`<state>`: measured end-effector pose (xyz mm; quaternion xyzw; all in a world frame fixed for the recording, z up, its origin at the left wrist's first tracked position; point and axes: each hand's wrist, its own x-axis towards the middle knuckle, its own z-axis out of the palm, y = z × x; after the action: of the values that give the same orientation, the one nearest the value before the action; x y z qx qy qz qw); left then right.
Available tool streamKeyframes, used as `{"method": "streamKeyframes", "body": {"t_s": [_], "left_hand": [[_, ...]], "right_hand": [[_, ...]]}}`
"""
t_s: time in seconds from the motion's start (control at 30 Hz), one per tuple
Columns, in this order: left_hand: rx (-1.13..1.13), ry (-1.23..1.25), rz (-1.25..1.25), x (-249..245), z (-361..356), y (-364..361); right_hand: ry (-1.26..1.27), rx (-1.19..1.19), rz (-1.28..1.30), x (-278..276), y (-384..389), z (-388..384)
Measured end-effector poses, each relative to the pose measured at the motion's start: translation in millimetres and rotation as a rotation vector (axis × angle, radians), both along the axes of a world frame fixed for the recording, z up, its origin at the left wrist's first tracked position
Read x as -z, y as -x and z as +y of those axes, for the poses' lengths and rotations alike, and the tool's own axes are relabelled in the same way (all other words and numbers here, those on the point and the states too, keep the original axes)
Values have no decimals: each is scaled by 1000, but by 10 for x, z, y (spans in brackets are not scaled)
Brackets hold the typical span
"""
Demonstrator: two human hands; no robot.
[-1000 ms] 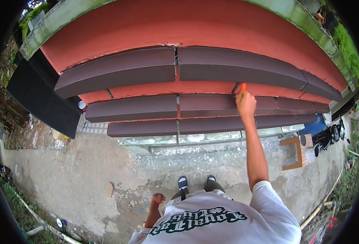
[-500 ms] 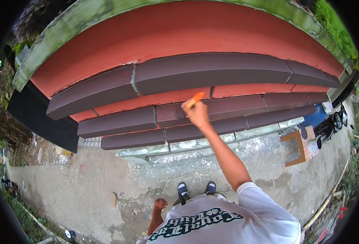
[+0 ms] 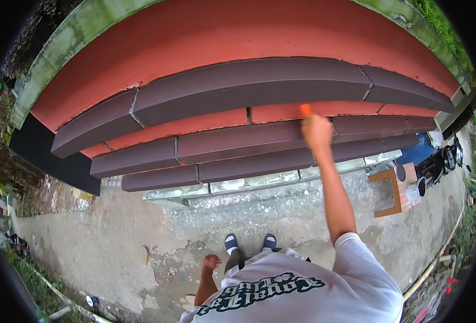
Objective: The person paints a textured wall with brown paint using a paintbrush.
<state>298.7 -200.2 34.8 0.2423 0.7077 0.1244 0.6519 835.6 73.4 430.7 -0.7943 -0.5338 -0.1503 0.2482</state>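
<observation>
My right hand (image 3: 317, 131) is closed round a paintbrush, whose orange handle end (image 3: 306, 110) sticks out above my fingers. The bristles are hidden behind the hand. It is held against the middle dark brown ledge (image 3: 238, 139), near a joint in it. Low on the left, my left hand (image 3: 212, 262) hangs beside my body with its fingers loosely bent and nothing seen in it.
Above the brown ledges rises a red wall (image 3: 238, 32) with a mossy rim. A brown frame-like piece of furniture (image 3: 389, 194) and a motorbike (image 3: 445, 161) stand at the right. My feet are on stained concrete (image 3: 103, 237).
My right hand has moved right along the middle ledge with the paintbrush. The view has shifted a little to the right. My left hand still hangs low.
</observation>
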Motion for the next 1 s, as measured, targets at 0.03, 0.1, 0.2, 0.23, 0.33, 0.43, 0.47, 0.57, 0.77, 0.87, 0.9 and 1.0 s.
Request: {"method": "streamKeyframes", "body": {"t_s": [0.03,0.1,0.2,0.23,0.33,0.43,0.47,0.57,0.77,0.87,0.9,1.0], "left_hand": [[-1,-5,11,-26,-22,-70],[5,-13,18,-21,-73,-156],[-10,-29,33,-34,-105,-274],[-17,-37,40,-55,-102,-291],[-38,-79,58,-108,-118,-376],[-56,-84,83,-97,-120,-437],[-49,-82,81,-63,-131,-445],[-37,-73,74,8,-142,-462],[-22,-46,62,24,-95,-571],[-3,-28,32,162,-25,-600],[8,-16,28,155,4,-628],[45,-47,25,43,127,-691]], "right_hand": [[43,-63,-3,75,254,112],[16,-254,-7,150,792,276],[-120,-480,310,37,1459,332],[-99,-525,436,53,1569,377],[-111,-581,717,124,1469,392],[-162,-494,702,255,726,388],[-210,-501,696,196,423,288],[-138,-273,731,286,-587,165],[-312,120,451,47,-1445,-633],[-618,-21,590,260,-1176,-1033],[-676,-69,704,514,-1126,-1063],[-808,-117,645,905,-691,-1109]]}}
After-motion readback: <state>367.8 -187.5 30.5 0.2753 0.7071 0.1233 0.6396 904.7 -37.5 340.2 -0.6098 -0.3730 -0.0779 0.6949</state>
